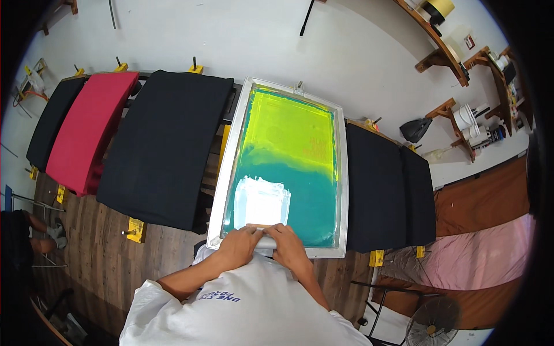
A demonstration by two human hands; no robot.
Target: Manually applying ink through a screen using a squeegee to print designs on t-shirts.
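Screen-printing frame [343, 184], silver-edged and rectangular, lies at the centre between the person's torso and the white wall [231, 34], above a wood-plank floor [118, 248]. Its near edge comes close up to the white T-shirt [236, 311], so there is little room on that side; along the left edge a narrow gap parts it from a large black garment [164, 150] spread on a board, with floor showing lower down. The right edge runs just beside another black garment [375, 187]; whether it overlaps the cloth cannot be told. Further left a red garment [92, 130] stands beyond its own gap. Inside the frame, the teal mesh [311, 207] leaves space on the right of a ragged white ink patch [259, 196], while a yellow-green area [283, 124] covers the far half. Left hand [238, 247] and right hand [287, 248] sit side by side at the near end, fingers curled over and grasping a wood-edged squeegee [263, 226] right against the white ink; how hard they squeeze cannot be told. On the right wall shelf, two white tubs [464, 117] stand near a black bag [415, 130]; their contents are hidden.
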